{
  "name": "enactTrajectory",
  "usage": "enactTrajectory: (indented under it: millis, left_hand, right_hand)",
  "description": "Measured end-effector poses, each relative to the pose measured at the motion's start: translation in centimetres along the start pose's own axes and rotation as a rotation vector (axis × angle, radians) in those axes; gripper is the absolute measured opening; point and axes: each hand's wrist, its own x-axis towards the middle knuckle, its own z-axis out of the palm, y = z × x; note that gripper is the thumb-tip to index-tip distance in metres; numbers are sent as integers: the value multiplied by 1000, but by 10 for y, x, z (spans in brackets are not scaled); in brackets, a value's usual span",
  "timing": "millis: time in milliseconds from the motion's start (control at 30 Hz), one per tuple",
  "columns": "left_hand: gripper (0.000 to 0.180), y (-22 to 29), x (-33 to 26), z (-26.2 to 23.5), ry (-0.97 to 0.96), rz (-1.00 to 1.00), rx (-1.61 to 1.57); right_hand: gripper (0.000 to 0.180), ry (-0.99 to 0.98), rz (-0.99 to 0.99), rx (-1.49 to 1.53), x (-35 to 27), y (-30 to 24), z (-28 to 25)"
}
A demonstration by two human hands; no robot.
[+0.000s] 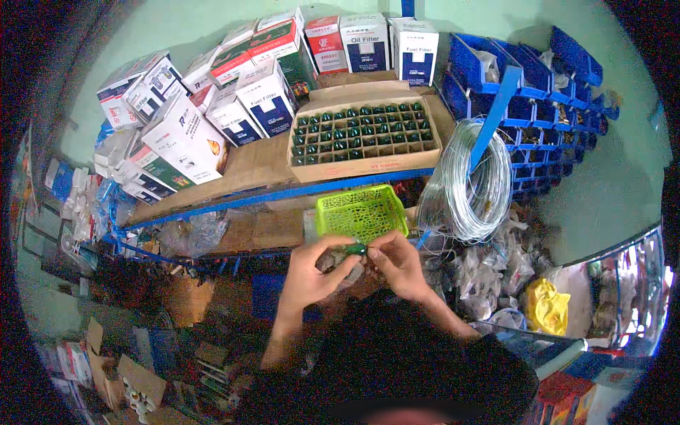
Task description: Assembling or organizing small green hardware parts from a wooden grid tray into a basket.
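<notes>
Above my lap, a small glossy dark green piece [356, 249] lies between my two hands; its exact kind I cannot make out. My left hand [312, 273] pinches it between thumb and forefinger. From the other side, the fingertips of my right hand [399, 265] close on its right end. Just beyond my hands is a bright green plastic basket [363, 211] with openwork walls. Behind the basket, on a shelf, stands an open cardboard carton [365, 168] divided into cells. Rounded dark green pieces [340, 144] fill most cells; several front cells at the right look vacant.
Filter boxes [188, 138] crowd the shelf at the left and back. A coil of silvery wire [482, 191] hangs on the right by a blue post [496, 113], before blue parts bins [496, 67]. Plastic bags [489, 276] and a yellow bag [547, 306] lie lower right.
</notes>
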Motion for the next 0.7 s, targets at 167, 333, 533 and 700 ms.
enactTrajectory:
  millis: [167, 333, 533, 700]
  left_hand:
    - [29, 39, 54, -50, -52, 60, 314]
    - [28, 73, 166, -90, -64, 96, 701]
    - [33, 31, 238, -72, -331, 176, 926]
    - [33, 11, 258, -68, -406, 262, 897]
  right_hand:
    - [47, -106, -36, 165, 8, -29, 3]
    - [56, -190, -62, 93, 3, -15, 1]
    - [53, -331, -31, 18, -16, -18, -2]
    - [55, -276, -201, -90, -17, -6, -12]
